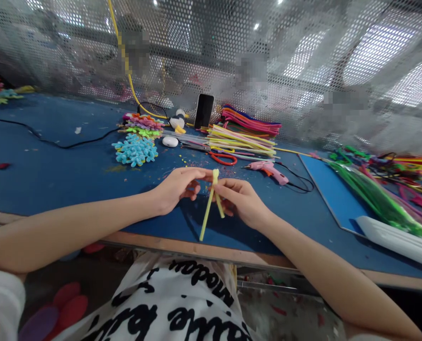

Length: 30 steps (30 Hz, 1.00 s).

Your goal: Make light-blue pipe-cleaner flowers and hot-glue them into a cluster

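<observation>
Both my hands meet over the near edge of the blue table. My left hand pinches the folded top of a pale yellow pipe cleaner, fingers closed. My right hand grips the same pipe cleaner just below the fold. Its two ends hang down and toward me, the longer one reaching near the table's front edge.
Behind my hands lie red scissors, a pink glue gun, a bundle of yellow and pink pipe cleaners, blue and multicoloured pipe-cleaner flowers, a white earbud case and a propped phone. Green pipe cleaners lie at right.
</observation>
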Each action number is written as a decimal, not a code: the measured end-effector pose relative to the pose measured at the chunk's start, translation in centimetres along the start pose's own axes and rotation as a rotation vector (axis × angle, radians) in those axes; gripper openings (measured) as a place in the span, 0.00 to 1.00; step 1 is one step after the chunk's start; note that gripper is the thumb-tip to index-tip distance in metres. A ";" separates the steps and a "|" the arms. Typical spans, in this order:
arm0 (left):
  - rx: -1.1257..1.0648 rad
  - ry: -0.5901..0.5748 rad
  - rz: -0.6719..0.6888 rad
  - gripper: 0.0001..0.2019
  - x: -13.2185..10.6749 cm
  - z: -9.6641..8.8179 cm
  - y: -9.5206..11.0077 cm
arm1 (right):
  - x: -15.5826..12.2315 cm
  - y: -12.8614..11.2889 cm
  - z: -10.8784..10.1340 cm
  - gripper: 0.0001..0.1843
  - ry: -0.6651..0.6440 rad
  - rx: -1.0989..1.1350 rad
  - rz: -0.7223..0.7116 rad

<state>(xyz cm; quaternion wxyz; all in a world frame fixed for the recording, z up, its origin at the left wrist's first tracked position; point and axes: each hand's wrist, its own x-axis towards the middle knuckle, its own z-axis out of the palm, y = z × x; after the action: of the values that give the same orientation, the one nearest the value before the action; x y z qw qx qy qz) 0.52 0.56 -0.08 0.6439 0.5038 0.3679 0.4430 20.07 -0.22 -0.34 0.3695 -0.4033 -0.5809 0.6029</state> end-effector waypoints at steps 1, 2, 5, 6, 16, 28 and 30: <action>-0.002 -0.011 0.023 0.17 0.0 0.0 0.1 | 0.0 -0.2 -0.1 0.15 -0.026 0.099 0.047; 0.023 -0.023 0.054 0.22 0.0 0.0 0.1 | 0.0 -0.4 -0.2 0.15 -0.060 0.180 0.104; 0.182 -0.048 0.156 0.23 0.0 -0.1 0.0 | 0.1 -0.9 -0.4 0.13 -0.161 0.280 0.244; 0.225 -0.050 0.175 0.21 0.0 -0.2 0.0 | 0.1 -0.9 -0.4 0.13 -0.181 0.273 0.257; 0.268 0.045 0.135 0.15 0.2 -0.5 -0.3 | 0.1 0.0 -0.5 0.17 0.092 -0.182 -0.154; 0.232 -0.174 0.062 0.16 0.2 -0.1 -1.6 | 0.6 0.5 -0.3 0.13 0.136 -0.007 -0.162; 0.240 -0.178 0.072 0.14 0.1 0.0 -1.5 | 0.6 0.4 -0.2 0.13 0.116 0.091 -0.113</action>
<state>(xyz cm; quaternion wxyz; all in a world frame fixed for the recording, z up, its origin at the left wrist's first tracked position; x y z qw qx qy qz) 0.86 0.53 -1.50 0.5929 0.6272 0.3412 0.3724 20.01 0.40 -0.75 0.4536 -0.3870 -0.5524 0.5825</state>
